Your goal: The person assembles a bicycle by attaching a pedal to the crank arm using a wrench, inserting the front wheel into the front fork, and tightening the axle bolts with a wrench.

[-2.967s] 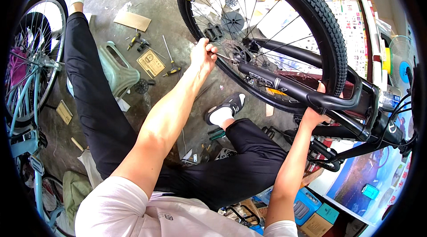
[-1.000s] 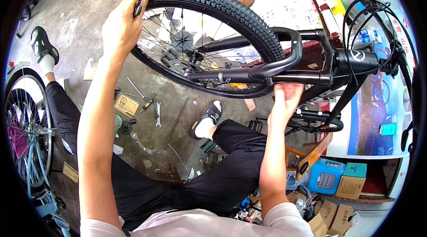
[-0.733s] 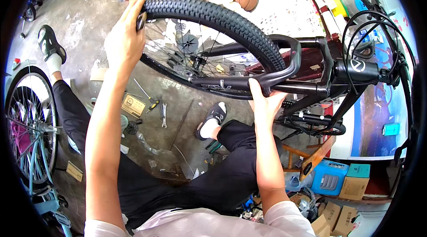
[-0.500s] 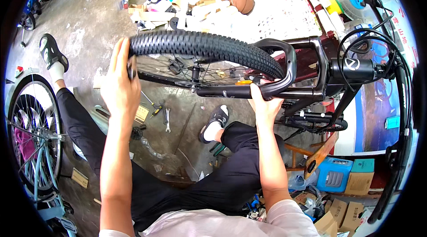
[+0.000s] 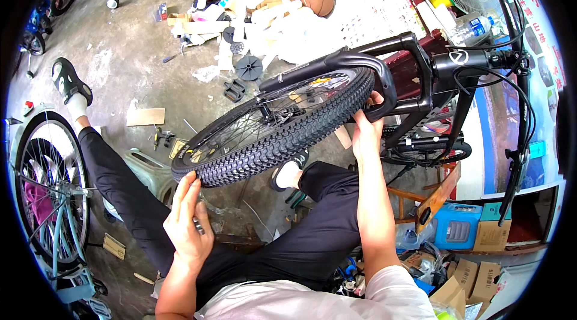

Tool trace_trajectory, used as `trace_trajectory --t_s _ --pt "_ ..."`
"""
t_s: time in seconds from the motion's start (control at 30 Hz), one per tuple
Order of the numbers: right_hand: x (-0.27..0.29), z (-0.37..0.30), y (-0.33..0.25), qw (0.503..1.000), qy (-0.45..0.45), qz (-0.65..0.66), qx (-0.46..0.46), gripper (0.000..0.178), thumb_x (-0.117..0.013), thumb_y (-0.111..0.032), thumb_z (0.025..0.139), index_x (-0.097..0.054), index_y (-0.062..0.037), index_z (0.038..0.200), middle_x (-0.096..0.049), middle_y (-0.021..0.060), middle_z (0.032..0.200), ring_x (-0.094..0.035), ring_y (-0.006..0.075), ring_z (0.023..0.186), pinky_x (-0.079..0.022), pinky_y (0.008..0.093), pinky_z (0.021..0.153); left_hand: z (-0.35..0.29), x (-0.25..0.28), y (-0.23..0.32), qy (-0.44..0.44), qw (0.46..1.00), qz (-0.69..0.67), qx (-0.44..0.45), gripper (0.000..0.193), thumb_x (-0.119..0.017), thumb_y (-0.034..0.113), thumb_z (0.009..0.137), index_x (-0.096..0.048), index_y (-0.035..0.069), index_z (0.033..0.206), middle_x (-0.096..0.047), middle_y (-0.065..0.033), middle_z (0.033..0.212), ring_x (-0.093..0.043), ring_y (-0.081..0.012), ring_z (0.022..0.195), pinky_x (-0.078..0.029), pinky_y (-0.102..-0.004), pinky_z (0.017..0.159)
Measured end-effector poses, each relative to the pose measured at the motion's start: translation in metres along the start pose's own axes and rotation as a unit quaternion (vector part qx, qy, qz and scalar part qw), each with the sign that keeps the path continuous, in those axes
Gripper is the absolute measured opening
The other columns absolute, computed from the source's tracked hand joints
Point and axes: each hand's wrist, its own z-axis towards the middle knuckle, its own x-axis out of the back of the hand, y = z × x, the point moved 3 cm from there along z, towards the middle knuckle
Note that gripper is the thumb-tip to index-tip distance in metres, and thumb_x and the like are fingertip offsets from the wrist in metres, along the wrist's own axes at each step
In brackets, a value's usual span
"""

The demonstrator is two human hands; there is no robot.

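Left hand (image 5: 189, 224): fingers half curled, fingertips against the near end of a black spoked wheel with a knobbly rubber tyre (image 5: 276, 146). A small dark metal object (image 5: 198, 225) is pinched between thumb and fingers; its shape is mostly covered.

Right hand (image 5: 368, 131): grasping the black tubular bicycle fork (image 5: 384, 82) from the near side, close beside the tyre; fingertips show between fork and tyre, the rest hidden.

Wheel lies aslant between the two hands, running from the left fingertips up into the fork arch at the right hand.

Markings: round white emblem on the black head tube (image 5: 458, 57), up and right of the right hand. Pale lettering along the far fork leg (image 5: 294, 72), left of that hand, too small to make out. Red characters on a pale wall poster (image 5: 544, 37), well off to its right. Dark print on a brown cardboard box (image 5: 485, 281), below and right of it. Tan rectangular card (image 5: 114, 246) with dark print, left of the left hand.
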Motion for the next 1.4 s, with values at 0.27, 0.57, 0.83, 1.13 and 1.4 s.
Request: trace_trajectory --t_s 0.27,0.57,0.83,1.13,1.4 --pt "0.008 -0.003 0.013 0.999 0.04 -0.005 -0.011 0.062 -0.077 0.0 0.082 -0.046 -0.0032 0.135 -0.054 0.0074 0.127 -0.053 0.0176 0.119 -0.042 0.0341 0.105 0.027 0.035 -0.053 -0.037 0.978 0.198 0.06 0.023 -0.057 0.012 0.091 -0.066 0.003 0.11 -0.063 -0.018 0.095 -0.064 -0.0362 0.084 -0.051 -0.0411 0.074" --pt "-0.008 0.002 0.008 0.999 0.027 0.021 0.008 0.047 -0.071 0.005 0.082 -0.054 -0.0054 0.125 -0.056 0.0041 0.116 -0.058 0.0133 0.101 -0.047 0.03 0.093 0.056 0.026 -0.111 -0.046 0.984 0.065 0.158 0.022 -0.061 0.021 0.098 -0.073 0.002 0.1 -0.066 -0.0146 0.069 -0.065 -0.0226 0.059 -0.047 -0.0333 0.059" --pt "-0.005 0.005 0.007 0.998 0.012 -0.034 0.05 0.07 -0.07 -0.001 0.085 -0.039 -0.008 0.147 -0.048 0.0074 0.143 -0.046 0.0209 0.132 -0.034 0.0392 0.113 0.121 -0.024 -0.104 -0.109 0.994 -0.02 0.027 0.027 -0.061 0.013 0.096 -0.068 -0.003 0.117 -0.073 -0.0113 0.082 -0.068 -0.0146 0.069 -0.052 -0.0287 0.066" --pt "0.003 0.008 0.018 0.997 0.014 -0.036 0.074 0.073 -0.073 -0.014 0.09 -0.033 -0.0105 0.15 -0.048 0.0092 0.141 -0.051 0.0219 0.128 -0.041 0.039 0.11 0.197 -0.136 -0.09 -0.239 0.965 -0.052 -0.098 0.033 -0.064 0.028 0.095 -0.069 0.003 0.116 -0.073 -0.0186 0.095 -0.073 -0.0277 0.083 -0.055 -0.0377 0.079" --pt "-0.001 0.005 0.016 0.998 0.01 0.024 0.05 0.074 -0.073 -0.006 0.087 -0.033 -0.0112 0.149 -0.044 0.0092 0.144 -0.047 0.0228 0.132 -0.038 0.0413 0.113 0.202 -0.165 -0.086 -0.287 0.95 -0.064 -0.11 0.034 -0.064 0.028 0.095 -0.07 0.004 0.117 -0.072 -0.0208 0.105 -0.069 -0.0359 0.1 -0.053 -0.0412 0.087"
